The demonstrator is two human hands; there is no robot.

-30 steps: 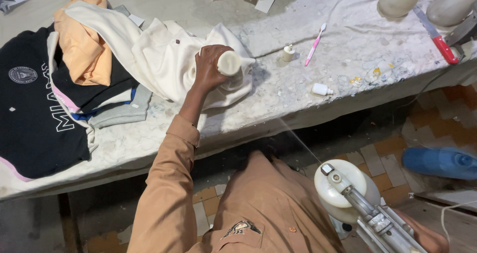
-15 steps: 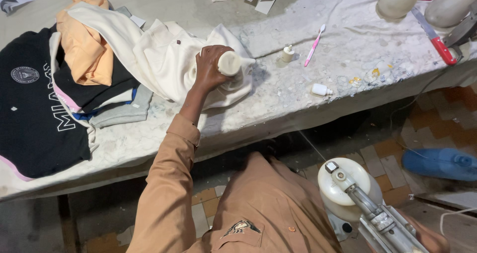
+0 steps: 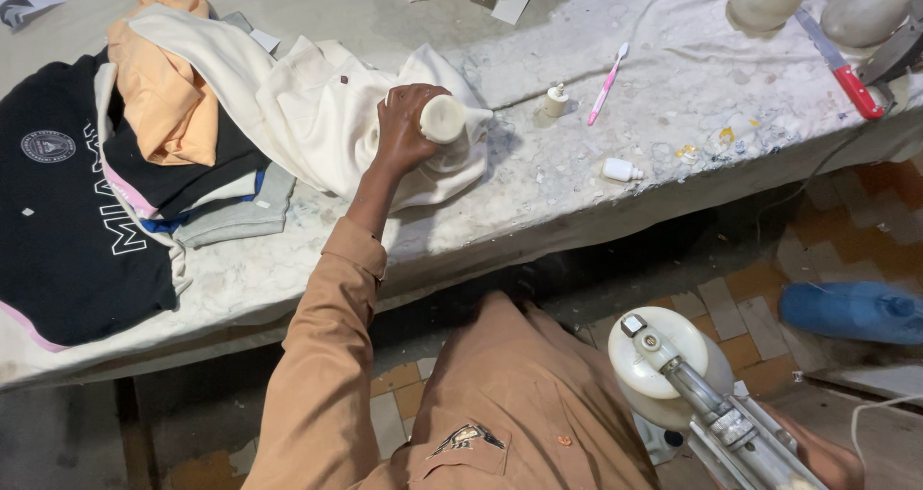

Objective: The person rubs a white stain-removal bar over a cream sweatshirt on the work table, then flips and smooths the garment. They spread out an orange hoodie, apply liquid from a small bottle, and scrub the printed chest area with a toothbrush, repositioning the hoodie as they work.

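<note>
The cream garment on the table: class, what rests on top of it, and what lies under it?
On the cream garment, the left hand presses a small white bottle. Beneath shows the worn white table; anything under the folds is hidden.

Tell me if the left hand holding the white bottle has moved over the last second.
No. The left hand holds the white bottle on the cream garment, at the same spacing from the pink toothbrush as before.

Garments (image 3: 317,115) lie left on the table (image 3: 577,192), toothbrush (image 3: 607,83) right.
</note>
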